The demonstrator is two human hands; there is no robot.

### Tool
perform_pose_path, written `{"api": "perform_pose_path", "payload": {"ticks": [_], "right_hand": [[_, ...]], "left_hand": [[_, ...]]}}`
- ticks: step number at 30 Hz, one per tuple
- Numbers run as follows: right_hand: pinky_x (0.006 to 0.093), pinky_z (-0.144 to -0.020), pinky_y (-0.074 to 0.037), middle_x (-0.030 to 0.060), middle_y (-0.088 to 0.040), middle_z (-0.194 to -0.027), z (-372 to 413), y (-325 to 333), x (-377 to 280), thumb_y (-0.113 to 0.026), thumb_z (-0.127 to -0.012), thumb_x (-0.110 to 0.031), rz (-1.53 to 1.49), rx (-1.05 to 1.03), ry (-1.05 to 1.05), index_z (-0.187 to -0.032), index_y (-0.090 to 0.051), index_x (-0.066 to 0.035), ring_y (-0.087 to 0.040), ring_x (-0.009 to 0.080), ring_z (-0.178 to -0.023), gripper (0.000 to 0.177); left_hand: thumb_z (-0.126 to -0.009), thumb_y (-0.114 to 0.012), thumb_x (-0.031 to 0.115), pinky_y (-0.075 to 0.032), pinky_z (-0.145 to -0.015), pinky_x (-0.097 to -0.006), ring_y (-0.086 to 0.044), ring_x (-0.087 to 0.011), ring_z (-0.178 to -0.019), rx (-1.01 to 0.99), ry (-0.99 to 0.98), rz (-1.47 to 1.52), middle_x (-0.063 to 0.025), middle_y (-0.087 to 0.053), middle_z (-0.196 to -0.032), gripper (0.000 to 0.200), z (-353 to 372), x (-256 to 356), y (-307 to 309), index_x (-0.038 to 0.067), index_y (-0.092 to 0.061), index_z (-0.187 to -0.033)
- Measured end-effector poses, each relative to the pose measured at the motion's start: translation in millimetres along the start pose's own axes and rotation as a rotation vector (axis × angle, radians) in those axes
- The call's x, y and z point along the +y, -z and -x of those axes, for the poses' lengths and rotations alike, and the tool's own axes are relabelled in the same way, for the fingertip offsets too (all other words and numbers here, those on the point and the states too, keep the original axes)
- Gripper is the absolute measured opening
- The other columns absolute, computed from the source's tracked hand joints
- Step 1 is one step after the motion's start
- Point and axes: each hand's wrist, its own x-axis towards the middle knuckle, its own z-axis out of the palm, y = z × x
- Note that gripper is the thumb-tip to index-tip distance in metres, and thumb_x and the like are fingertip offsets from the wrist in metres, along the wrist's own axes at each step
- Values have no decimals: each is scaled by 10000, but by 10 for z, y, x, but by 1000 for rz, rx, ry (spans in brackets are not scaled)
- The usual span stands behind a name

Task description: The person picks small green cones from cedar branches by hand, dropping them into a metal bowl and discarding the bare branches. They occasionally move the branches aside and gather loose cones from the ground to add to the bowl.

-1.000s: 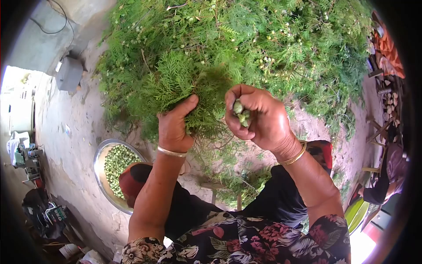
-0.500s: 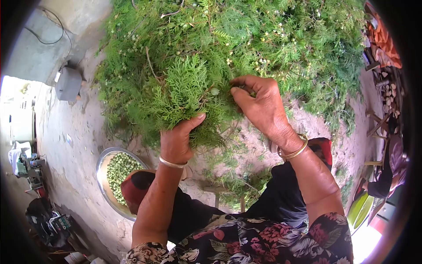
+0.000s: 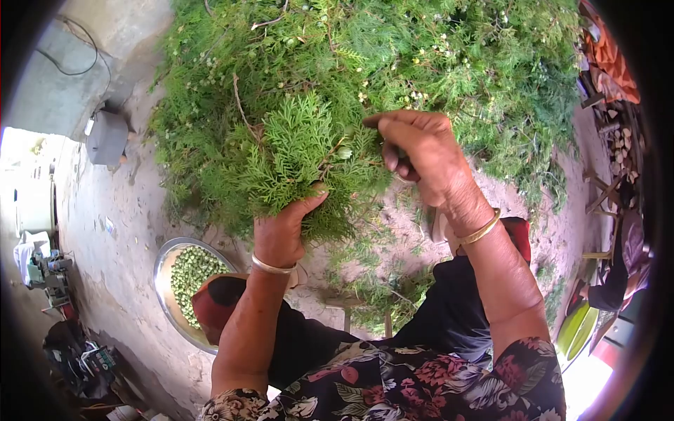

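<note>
My left hand (image 3: 284, 224) is wrapped round a leafy conifer branch (image 3: 295, 147), its thumb lying across the lower sprays. A pale green cone (image 3: 344, 152) shows among the flat, scaly leaves on the branch's right side. Just right of that cone is my right hand (image 3: 421, 151), its thumb and forefinger close together and its other fingers curled inward. What those fingers hold, if anything, is hidden. Behind both hands rises a large heap of cut conifer branches (image 3: 456, 84) dotted with small pale cones.
A metal basin (image 3: 163, 270) of green cones (image 3: 193, 277) stands on the floor beside my left knee. Loose clippings (image 3: 393, 291) lie between my legs. At far left is a grey bucket-like container (image 3: 107, 137); firewood (image 3: 623, 154) is stacked at far right.
My right hand has drawn slightly right and its wrist has turned, with the lower fingers now showing. My left hand still grips the branch in nearly the same place.
</note>
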Motion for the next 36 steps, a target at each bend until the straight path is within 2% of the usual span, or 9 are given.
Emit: {"api": "perform_pose_path", "payload": {"ticks": [4, 8, 12, 15, 19, 21, 23, 25, 36], "right_hand": [[207, -375, -330, 27, -556, -552, -22, 31, -81, -583, -884, -233, -159, 50, 10, -882, -661, -2, -436, 59, -422, 244], [209, -409, -392, 28, -556, -548, -28, 9, -71, -604, -882, -234, 337, -22, 29, -816, -669, -6, -480, 56, -446, 246], [221, -431, -431, 45, -585, -567, -66, 26, 29, -638, -819, -152, 302, -101, 29, -838, -677, 13, -515, 57, -482, 170], [234, -433, -432, 51, -600, -592, -57, 16, 71, -648, -783, -100, 119, -33, 32, -858, -673, 28, -530, 57, -510, 151], [213, -429, -415, 60, -618, -641, -78, 40, 108, -666, -761, -79, 91, -7, 237, -855, -663, 44, -539, 58, -532, 155], [199, -424, -385, 54, -619, -676, -148, 54, 107, -657, -758, -66, 236, 257, 497, -849, -641, 48, -513, 65, -514, 147], [200, -422, -375, 59, -615, -685, -119, 137, -23, -639, -764, -55, -11, 159, 314, -846, -622, 48, -501, 75, -507, 133], [212, -409, -347, 79, -598, -706, -113, 197, -84, -590, -782, -26, -407, -24, 72, -859, -563, 43, -477, 95, -499, 107], [181, -438, -381, 64, -624, -726, 44, 28, 11, -710, -777, -112, -76, -134, 95, -934, -623, 11, -534, 54, -582, 218]], "left_hand": [[-663, -557, -21, -388, -960, -394, -552, -305, -1084, -39, 66, -66, -100, -619, -1138, 460, 58, -16, -48, 150, -672, -1074], [-671, -526, -44, -384, -964, -398, -549, -299, -1085, -62, 3, -150, -93, -609, -1155, 508, 63, 24, -58, 178, -660, -1107], [-675, -521, -43, -384, -962, -400, -550, -296, -1084, -19, 50, 18, -85, -611, -1153, 510, 58, 1, -128, 186, -659, -1109], [-682, -525, -36, -387, -956, -400, -550, -301, -1081, -77, 582, 475, -93, -611, -1147, 492, 29, 40, -160, 182, -663, -1101], [-677, -540, -27, -382, -959, -406, -547, -315, -1082, -57, 575, 487, -113, -610, -1143, 472, 29, 74, -155, 162, -668, -1089], [-673, -545, -25, -380, -961, -408, -545, -322, -1083, -43, 582, 471, -117, -610, -1142, 463, 48, 79, -133, 152, -669, -1082], [-670, -565, -19, -378, -963, -413, -544, -330, -1087, -46, 146, 53, -123, -617, -1129, 442, 82, 44, -74, 135, -671, -1070], [-672, -579, -15, -393, -950, -407, -553, -327, -1077, -30, 121, 45, -125, -623, -1119, 430, 42, 83, -21, 126, -672, -1067], [-804, -591, -6, -463, -875, -360, -617, -274, -963, 115, 43, 152, -146, -641, -1060, 272, -99, 127, -54, 72, -665, -1054]]}}
